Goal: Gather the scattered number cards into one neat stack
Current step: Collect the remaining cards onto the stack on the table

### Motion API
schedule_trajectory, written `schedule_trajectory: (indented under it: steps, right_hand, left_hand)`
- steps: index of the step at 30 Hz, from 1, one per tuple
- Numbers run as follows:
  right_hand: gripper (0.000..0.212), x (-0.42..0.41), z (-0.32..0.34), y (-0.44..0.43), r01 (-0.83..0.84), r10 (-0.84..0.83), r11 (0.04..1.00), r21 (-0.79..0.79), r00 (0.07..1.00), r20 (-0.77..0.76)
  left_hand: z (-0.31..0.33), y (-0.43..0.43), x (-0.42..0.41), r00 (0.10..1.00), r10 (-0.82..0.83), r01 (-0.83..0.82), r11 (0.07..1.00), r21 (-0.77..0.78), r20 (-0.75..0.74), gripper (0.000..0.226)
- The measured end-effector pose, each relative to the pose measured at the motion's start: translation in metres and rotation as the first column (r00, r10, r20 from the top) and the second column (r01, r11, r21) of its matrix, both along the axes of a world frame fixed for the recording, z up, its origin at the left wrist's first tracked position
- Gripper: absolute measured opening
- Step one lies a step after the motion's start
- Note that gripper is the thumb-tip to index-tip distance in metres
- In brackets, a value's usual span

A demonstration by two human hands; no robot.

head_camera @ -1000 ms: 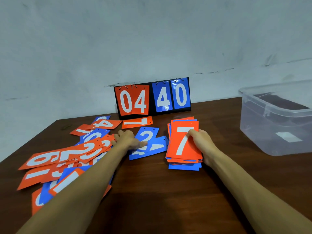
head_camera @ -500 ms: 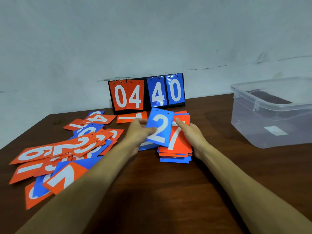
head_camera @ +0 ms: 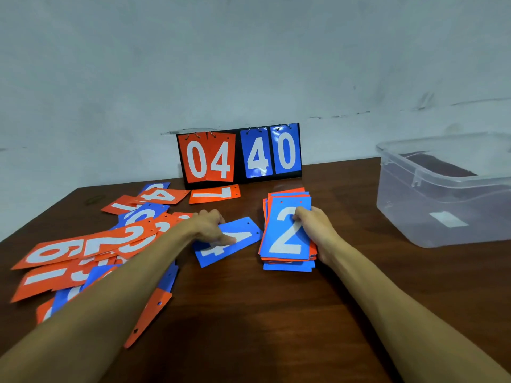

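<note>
The flip scoreboard (head_camera: pixel 239 154) reads 04 in orange and 40 in blue, the stack's top blue card (head_camera: pixel 287 230) shows 2, a loose blue card (head_camera: pixel 228 241) shows 4, and an orange card (head_camera: pixel 214 194) by the scoreboard shows 7.
</note>
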State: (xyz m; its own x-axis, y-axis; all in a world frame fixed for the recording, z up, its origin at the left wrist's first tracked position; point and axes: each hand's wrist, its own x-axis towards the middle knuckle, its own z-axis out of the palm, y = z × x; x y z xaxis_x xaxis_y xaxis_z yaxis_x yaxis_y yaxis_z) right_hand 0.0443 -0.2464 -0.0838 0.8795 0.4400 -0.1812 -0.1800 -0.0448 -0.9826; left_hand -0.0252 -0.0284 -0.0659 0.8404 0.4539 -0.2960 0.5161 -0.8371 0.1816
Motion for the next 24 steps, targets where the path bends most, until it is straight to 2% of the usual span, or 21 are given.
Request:
schedule_trajectory:
  steps: [1, 3, 5, 6, 8, 9, 10, 11, 12, 14, 15, 16, 18, 20, 22, 24]
  right_hand:
    - [0.006, 0.000, 0.001, -0.001, -0.006, 0.006, 1.000, -0.008, 1.000, -0.006]
    - [0.005, 0.000, 0.002, 0.000, -0.004, 0.004, 1.000, -0.014, 1.000, -0.022]
    - [0.004, 0.001, 0.001, 0.003, 0.002, -0.002, 1.000, -0.003, 0.999, -0.042]
    - [0.006, 0.000, 0.001, 0.005, 0.001, -0.001, 1.000, -0.002, 0.999, -0.043]
    - [0.011, -0.002, 0.000, 0.013, -0.002, 0.002, 1.000, -0.001, 1.000, -0.020]
    - [0.014, -0.003, 0.000, 0.018, 0.002, -0.002, 1.000, 0.002, 1.000, 0.005]
    - [0.017, -0.004, 0.000, 0.024, 0.004, -0.004, 1.000, 0.005, 0.999, 0.037]
    - [0.018, -0.004, 0.001, 0.031, -0.004, 0.003, 1.000, 0.012, 0.998, 0.064]
    - [0.017, -0.004, 0.001, 0.038, -0.014, 0.012, 1.000, 0.024, 0.997, 0.076]
    - [0.013, -0.004, 0.003, 0.050, -0.042, 0.040, 0.995, 0.089, 0.999, 0.020]
    - [0.018, -0.003, 0.004, 0.056, -0.051, 0.052, 0.991, 0.120, 0.999, -0.011]
    - [0.025, -0.001, 0.002, 0.060, -0.058, 0.060, 0.989, 0.135, 0.998, -0.012]
    - [0.032, 0.005, -0.003, 0.066, -0.050, 0.045, 0.992, 0.117, 0.998, 0.051]
    - [0.033, 0.013, -0.008, 0.070, -0.009, 0.002, 0.996, 0.088, 0.997, 0.079]
    - [0.032, 0.023, -0.011, 0.074, 0.015, -0.021, 0.998, 0.064, 0.995, 0.101]
    - [0.029, 0.031, -0.014, 0.079, 0.014, -0.020, 0.998, 0.069, 0.996, 0.085]
  left_hand:
    - [0.001, 0.000, -0.001, 1.000, 0.023, -0.022, 1.000, -0.021, 0.019, 0.053]
    - [0.003, 0.002, -0.004, 0.982, 0.118, -0.097, 0.985, -0.140, 0.148, 0.027]
    - [0.008, 0.003, -0.010, 0.901, 0.303, -0.168, 0.903, -0.395, 0.309, 0.010]
    - [0.010, 0.003, -0.012, 0.836, 0.419, -0.170, 0.811, -0.560, 0.353, 0.007]
    - [0.018, -0.004, -0.019, 0.731, 0.593, -0.072, 0.557, -0.827, 0.336, 0.005]
    - [0.022, -0.008, -0.021, 0.714, 0.625, 0.001, 0.451, -0.893, 0.316, 0.004]
    - [0.023, -0.010, -0.021, 0.710, 0.630, 0.062, 0.390, -0.919, 0.315, 0.004]
    - [0.024, -0.014, -0.020, 0.712, 0.619, 0.101, 0.376, -0.921, 0.331, 0.006]
    - [0.022, -0.015, -0.018, 0.711, 0.600, 0.114, 0.418, -0.901, 0.368, 0.012]
    - [0.016, -0.017, -0.011, 0.716, 0.481, 0.078, 0.664, -0.744, 0.505, 0.024]
    - [0.013, -0.017, -0.008, 0.717, 0.413, 0.062, 0.765, -0.641, 0.562, 0.026]
    - [0.009, -0.016, -0.005, 0.711, 0.363, 0.058, 0.824, -0.564, 0.603, 0.026]
    - [0.003, -0.008, 0.004, 0.689, 0.326, 0.070, 0.859, -0.507, 0.648, 0.024]
    - [-0.001, 0.009, 0.014, 0.677, 0.253, 0.038, 0.925, -0.377, 0.691, 0.024]
    - [-0.007, 0.035, 0.026, 0.711, 0.140, -0.002, 0.980, -0.197, 0.689, 0.026]
    - [-0.013, 0.061, 0.039, 0.766, 0.037, 0.008, 0.998, -0.067, 0.641, 0.029]
